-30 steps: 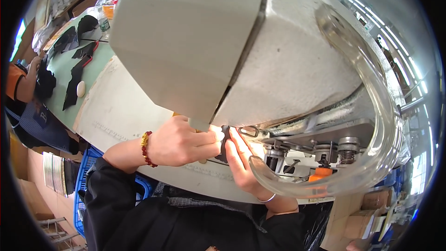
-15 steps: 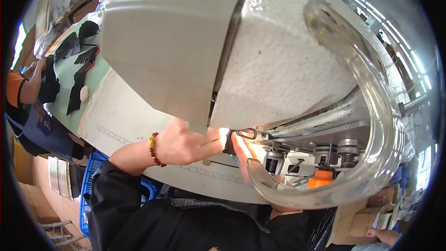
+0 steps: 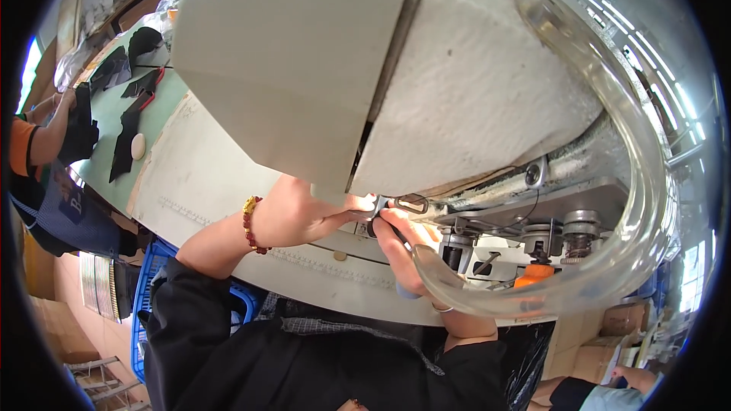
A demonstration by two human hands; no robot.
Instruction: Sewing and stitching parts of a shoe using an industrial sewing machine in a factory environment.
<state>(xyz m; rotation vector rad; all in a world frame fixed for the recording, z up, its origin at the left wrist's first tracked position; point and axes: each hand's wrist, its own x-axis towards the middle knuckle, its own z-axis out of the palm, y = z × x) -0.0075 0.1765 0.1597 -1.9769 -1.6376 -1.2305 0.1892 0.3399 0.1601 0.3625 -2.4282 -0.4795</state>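
A big off-white sewing machine head (image 3: 282, 68) fills the upper middle and hides part of the work below it. Under its lower edge my left hand (image 3: 297, 217), with a red and yellow beaded bracelet at the wrist, pinches a small dark piece (image 3: 375, 209) that looks like fabric. From the other side my right hand (image 3: 403, 247) closes its fingertips on the same piece, close to a black wire loop (image 3: 411, 203) on the machine. Part of my right hand lies behind a thick clear plastic tube (image 3: 636, 213) that curves around the machine's right side.
An orange part (image 3: 534, 275) sits below the metal fittings at right. The white table (image 3: 171, 175) has a ruler strip and a small tan disc (image 3: 339, 256). A blue basket (image 3: 145, 297) stands at left. Beyond, a co-worker (image 3: 46, 152) handles black pieces (image 3: 126, 137) on a green table.
My right hand has come further into sight from behind the tube. Both hands have shifted slightly, and the dark piece between them has turned. The view has tilted a little.
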